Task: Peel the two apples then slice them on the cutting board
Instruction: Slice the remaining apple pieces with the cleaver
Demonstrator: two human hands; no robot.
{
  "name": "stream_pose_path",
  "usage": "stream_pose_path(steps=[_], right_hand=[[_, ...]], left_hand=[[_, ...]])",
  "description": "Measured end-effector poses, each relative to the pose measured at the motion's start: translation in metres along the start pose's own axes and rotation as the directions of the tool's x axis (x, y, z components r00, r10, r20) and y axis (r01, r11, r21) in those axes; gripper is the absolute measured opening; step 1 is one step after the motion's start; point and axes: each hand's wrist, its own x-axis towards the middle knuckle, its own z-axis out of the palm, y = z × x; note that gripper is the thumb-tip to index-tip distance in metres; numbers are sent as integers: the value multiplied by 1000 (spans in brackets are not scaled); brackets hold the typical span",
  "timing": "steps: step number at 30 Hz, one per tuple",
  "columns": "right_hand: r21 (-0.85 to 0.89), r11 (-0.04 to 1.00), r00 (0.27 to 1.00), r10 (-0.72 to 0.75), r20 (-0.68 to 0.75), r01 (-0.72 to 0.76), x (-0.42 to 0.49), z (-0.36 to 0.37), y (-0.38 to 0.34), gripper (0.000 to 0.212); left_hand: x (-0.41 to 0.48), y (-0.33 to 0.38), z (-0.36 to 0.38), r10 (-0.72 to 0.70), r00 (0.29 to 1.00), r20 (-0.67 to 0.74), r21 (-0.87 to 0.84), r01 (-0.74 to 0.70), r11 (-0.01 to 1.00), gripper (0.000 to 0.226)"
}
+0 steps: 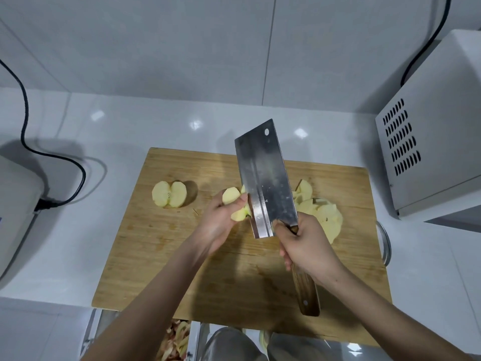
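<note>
At the left of the cutting board (156, 243) 1 peeled apple half (171, 194) lies with its core showing. My left grip (221, 222) curls round a peeled apple piece (234, 204) over the board. Its wet flesh looks slippery but firm, so I judge the rounded back the safest hold. My right grip (304, 243) clenches the cleaver (265, 178) by its wooden handle, blade at the piece. Slices (325, 214) pile at right.

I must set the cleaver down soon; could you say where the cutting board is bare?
The cutting board is bare at its near-left corner, below the apple half, and along its far edge. On the right, apple slices crowd it; the left hand and right hand fill the middle.
</note>
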Motion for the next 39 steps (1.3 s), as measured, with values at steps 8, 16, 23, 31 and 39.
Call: stream_pose_path(steps=[8,16,23,31,39], right_hand=[[-12,1000,999,-21,35,21,2,-7,-9,12],[-1,1000,998,12,59,-12,2,-11,-15,19],[13,999,999,-33,2,33,3,-3,-14,17],[74,997,999,-12,40,9,1,-7,-13,19],[218,955,973,167,162,-200,1,-19,-24,20]], left_hand=[[3,3,0,-8,1000,-21,20,9,1000,44],[5,14,-11,-50,994,101,144,36,989,49],[5,8,3,-16,1000,9,-76,17,997,40],[0,24,-4,-10,985,170,109,-9,994,31],[4,14,-14,-99,850,517,-387,336,859,84]])
